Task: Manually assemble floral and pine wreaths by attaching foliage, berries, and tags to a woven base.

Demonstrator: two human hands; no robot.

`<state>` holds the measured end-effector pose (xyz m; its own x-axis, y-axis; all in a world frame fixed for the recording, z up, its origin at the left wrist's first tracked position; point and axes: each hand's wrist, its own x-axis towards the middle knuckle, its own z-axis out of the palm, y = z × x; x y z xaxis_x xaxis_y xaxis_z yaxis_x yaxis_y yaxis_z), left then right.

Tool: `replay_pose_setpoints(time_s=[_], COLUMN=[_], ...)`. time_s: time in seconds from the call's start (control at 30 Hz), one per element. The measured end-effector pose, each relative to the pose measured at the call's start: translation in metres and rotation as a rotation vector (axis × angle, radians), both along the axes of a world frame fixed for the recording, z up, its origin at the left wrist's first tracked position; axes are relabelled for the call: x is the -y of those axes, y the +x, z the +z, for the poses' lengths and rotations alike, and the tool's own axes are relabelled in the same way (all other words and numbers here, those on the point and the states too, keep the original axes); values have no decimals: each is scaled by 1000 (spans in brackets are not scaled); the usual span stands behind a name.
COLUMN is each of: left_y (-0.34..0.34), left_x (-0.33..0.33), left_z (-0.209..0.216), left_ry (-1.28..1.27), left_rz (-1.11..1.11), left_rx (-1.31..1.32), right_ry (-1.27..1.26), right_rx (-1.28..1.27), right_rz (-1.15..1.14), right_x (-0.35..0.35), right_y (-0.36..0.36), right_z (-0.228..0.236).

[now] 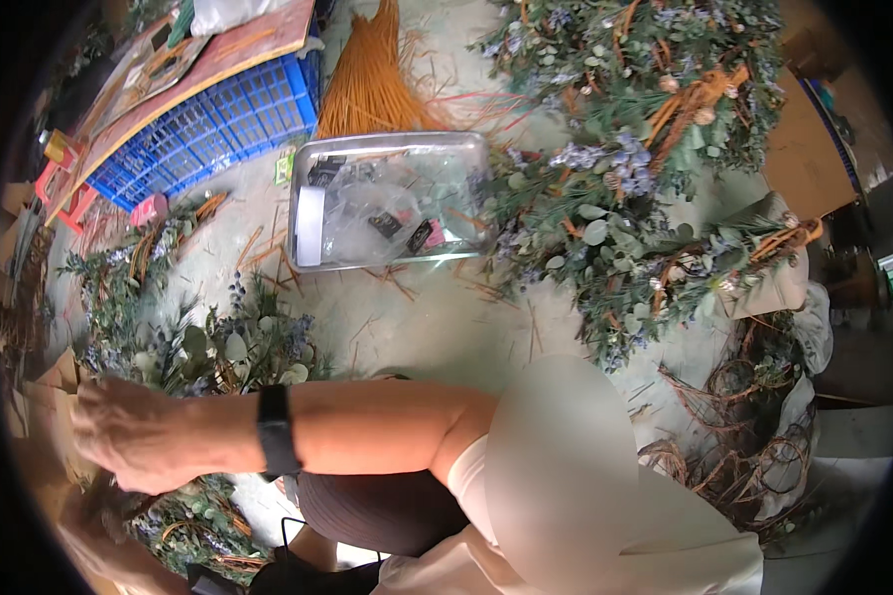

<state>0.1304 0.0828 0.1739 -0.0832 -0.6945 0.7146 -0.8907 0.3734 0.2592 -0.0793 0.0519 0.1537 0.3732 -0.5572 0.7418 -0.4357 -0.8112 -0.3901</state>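
My right arm, with a black band at the wrist, reaches across to the far left. My right hand (129,436) is slightly blurred; its fingers look curled in, and what they hold, if anything, is hidden. Below it my left hand (109,521) is dark and smeared by motion, so its fingers do not show clearly. Both hands are beside a brown cardboard box (52,426). Nearby lies a leafy wreath (238,347) with eucalyptus leaves and blue berries. Another piece of greenery (203,531) lies below my right forearm.
A clear plastic bin (392,260) holds plastic bags and small dark packets. Behind it stands a bundle of orange-brown twigs (375,84). A blue crate (218,129) carries a board. Piled wreaths (625,198) fill the right; bare vine rings (744,426) lie below them.
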Motion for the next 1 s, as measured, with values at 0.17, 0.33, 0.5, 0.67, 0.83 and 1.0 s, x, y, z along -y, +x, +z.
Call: replay_pose_setpoints(time_s=[0.17, 0.33, 0.5, 0.67, 0.83, 1.0], left_y=[-66, -60, -61, -12, 15, 20], left_x=[4, -1, -24, -27, -31, -23], left_z=[19, 15, 3, -50, -79, -81], left_ry=[381, 347, 233, 433, 528, 592], left_rz=[-69, -265, -216, -103, -97, -220], left_rx=[-837, -575, -634, -758, -831, -903], right_ry=[273, 115, 214, 207, 265, 237], right_rx=[-95, 77, 409, 478, 831, 836], right_rz=[95, 47, 139, -61, -76, -320], right_x=[-4, -7, 20, -16, -89, -231], right_y=[21, 15, -24, -136, -258, -414], right_z=[10, 3, -10, 31, 72, 143])
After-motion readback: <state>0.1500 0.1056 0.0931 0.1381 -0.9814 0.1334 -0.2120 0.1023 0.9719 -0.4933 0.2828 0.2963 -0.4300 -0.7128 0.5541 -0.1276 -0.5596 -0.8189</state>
